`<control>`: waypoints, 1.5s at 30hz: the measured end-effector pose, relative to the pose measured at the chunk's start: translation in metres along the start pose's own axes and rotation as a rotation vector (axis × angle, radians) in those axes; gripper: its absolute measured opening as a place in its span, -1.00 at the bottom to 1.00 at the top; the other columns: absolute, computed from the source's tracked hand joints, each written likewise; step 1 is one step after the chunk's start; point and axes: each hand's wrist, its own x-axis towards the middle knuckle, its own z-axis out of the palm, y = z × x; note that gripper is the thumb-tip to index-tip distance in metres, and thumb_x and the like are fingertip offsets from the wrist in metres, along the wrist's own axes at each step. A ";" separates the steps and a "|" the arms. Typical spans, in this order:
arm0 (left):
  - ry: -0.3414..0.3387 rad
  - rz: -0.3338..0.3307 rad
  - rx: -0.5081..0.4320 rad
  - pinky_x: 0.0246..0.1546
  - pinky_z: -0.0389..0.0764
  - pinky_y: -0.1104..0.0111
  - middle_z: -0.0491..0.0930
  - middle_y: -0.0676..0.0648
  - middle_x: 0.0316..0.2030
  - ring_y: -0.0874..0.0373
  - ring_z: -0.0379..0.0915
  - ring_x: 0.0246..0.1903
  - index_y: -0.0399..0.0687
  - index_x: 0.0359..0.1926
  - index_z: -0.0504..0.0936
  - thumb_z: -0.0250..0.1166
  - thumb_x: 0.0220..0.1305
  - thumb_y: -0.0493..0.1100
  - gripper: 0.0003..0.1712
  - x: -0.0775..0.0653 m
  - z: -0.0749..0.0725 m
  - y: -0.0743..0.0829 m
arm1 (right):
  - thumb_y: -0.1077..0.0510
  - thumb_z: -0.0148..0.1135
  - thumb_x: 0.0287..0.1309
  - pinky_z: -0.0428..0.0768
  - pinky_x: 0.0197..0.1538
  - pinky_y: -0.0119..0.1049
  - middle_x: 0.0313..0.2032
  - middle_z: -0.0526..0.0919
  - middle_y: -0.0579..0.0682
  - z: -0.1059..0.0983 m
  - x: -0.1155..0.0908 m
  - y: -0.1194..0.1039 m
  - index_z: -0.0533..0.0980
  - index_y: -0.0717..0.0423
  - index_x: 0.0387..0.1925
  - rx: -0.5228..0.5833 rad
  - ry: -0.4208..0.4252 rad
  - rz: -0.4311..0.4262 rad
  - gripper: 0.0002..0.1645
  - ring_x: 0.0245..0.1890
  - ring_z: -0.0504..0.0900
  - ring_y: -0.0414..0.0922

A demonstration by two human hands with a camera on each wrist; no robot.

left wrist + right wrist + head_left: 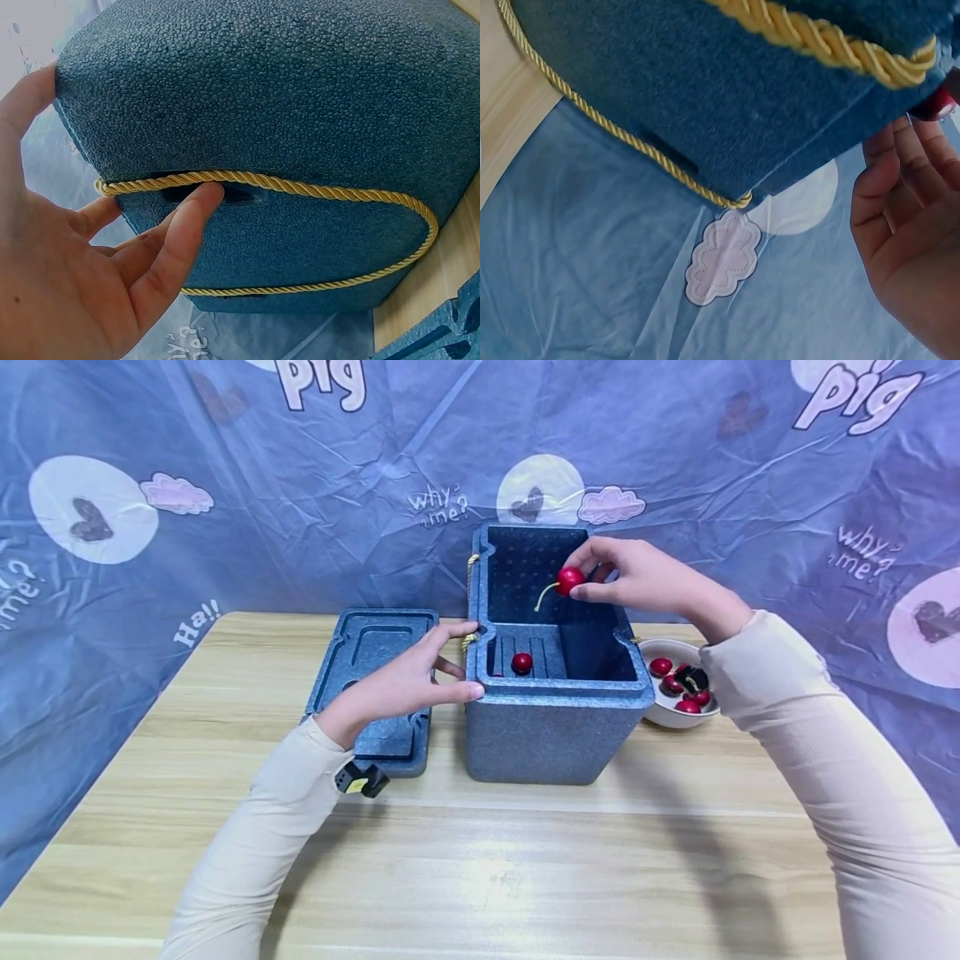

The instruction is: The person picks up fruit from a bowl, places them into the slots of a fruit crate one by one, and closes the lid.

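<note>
Above the open mouth of a blue-grey foam box (pixel 555 735), my right hand (pixel 637 572) pinches a red cherry (pixel 569 580) between thumb and fingers. Its pale green stem points down and to the left. Another cherry (pixel 522 663) lies on the ribbed floor inside the box. My left hand (pixel 401 681) steadies the box's left side, thumb at the near corner and fingers spread along the rim. In the left wrist view, one fingertip of that hand touches the yellow twisted rope (pixel 330 191) on the box's side.
To the right of the box stands a white bowl (pixel 671 720) holding several cherries, partly behind the right sleeve. The box's lid (pixel 386 739) lies on the wooden table (pixel 480 868) at the left, partly under the left hand. A printed blue cloth (pixel 300 527) hangs behind.
</note>
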 end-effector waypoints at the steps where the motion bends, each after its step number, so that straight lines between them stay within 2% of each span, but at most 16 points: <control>1: 0.000 0.000 0.000 -0.02 0.53 0.17 -0.08 -0.07 0.48 0.09 0.49 0.13 0.33 0.48 -0.02 0.30 0.22 0.14 -0.07 0.000 0.000 0.000 | 0.05 0.21 0.27 0.42 -0.12 -0.42 -0.14 0.66 0.03 0.001 0.001 -0.001 0.50 0.06 0.06 0.000 -0.004 -0.003 -0.64 -0.15 0.54 -0.13; 6: -0.001 -0.002 0.005 -0.02 0.53 0.17 -0.09 -0.06 0.48 0.09 0.49 0.13 0.33 0.48 -0.02 0.30 0.22 0.13 -0.08 0.000 0.000 0.001 | 0.09 0.19 0.28 0.45 -0.05 -0.29 -0.11 0.67 0.06 0.003 0.004 -0.007 0.49 0.09 0.06 -0.010 -0.042 -0.016 -0.66 -0.11 0.57 -0.09; 11: 0.000 -0.010 0.012 -0.02 0.53 0.17 -0.10 -0.05 0.49 0.09 0.48 0.13 0.34 0.48 -0.02 0.29 0.23 0.13 -0.08 0.000 0.000 0.002 | 0.10 0.18 0.29 0.51 0.04 -0.11 -0.05 0.66 0.11 0.008 0.010 -0.009 0.48 0.14 0.06 0.007 -0.117 -0.013 -0.65 -0.02 0.61 -0.01; 15: 0.002 -0.012 0.016 -0.02 0.53 0.17 -0.09 -0.04 0.48 0.10 0.48 0.13 0.35 0.48 -0.02 0.30 0.23 0.14 -0.08 0.000 -0.001 0.002 | 0.11 0.19 0.28 0.50 0.10 -0.06 -0.05 0.66 0.10 0.014 0.014 -0.008 0.47 0.14 0.03 0.014 -0.171 -0.011 -0.67 -0.01 0.60 -0.02; 20: 0.003 -0.009 0.013 -0.02 0.53 0.17 -0.08 -0.05 0.48 0.10 0.49 0.13 0.34 0.48 -0.02 0.30 0.22 0.15 -0.08 0.000 0.000 0.000 | 0.15 0.22 0.25 0.51 0.09 -0.07 -0.09 0.67 0.10 0.021 0.017 -0.008 0.48 0.15 0.00 -0.002 -0.205 -0.025 -0.69 -0.05 0.62 -0.04; 28: 0.001 -0.016 0.010 0.00 0.53 0.15 -0.10 -0.05 0.48 0.10 0.48 0.14 0.34 0.48 -0.02 0.30 0.22 0.15 -0.07 0.000 0.000 0.000 | 0.19 0.22 0.22 0.48 -0.06 -0.19 -0.17 0.68 0.06 0.027 0.017 -0.009 0.50 0.12 -0.03 -0.024 -0.237 -0.049 -0.73 -0.15 0.60 -0.09; 37: 0.000 -0.008 0.005 -0.02 0.55 0.16 -0.10 -0.06 0.49 0.08 0.49 0.13 0.31 0.48 -0.02 0.30 0.23 0.10 -0.08 0.000 0.001 0.001 | 0.21 0.24 0.19 0.48 -0.07 -0.17 -0.18 0.69 0.05 0.034 0.018 -0.004 0.50 0.11 -0.06 -0.052 -0.266 -0.053 -0.73 -0.17 0.60 -0.09; 45: 0.000 0.005 -0.003 -0.04 0.56 0.17 -0.10 -0.06 0.49 0.07 0.50 0.13 0.31 0.48 -0.02 0.30 0.24 0.11 -0.08 0.000 0.001 0.001 | 0.08 0.29 0.16 0.39 -0.18 -0.20 -0.24 0.68 -0.07 0.039 0.018 -0.006 0.52 -0.05 -0.08 -0.174 -0.278 -0.025 -0.72 -0.21 0.59 -0.15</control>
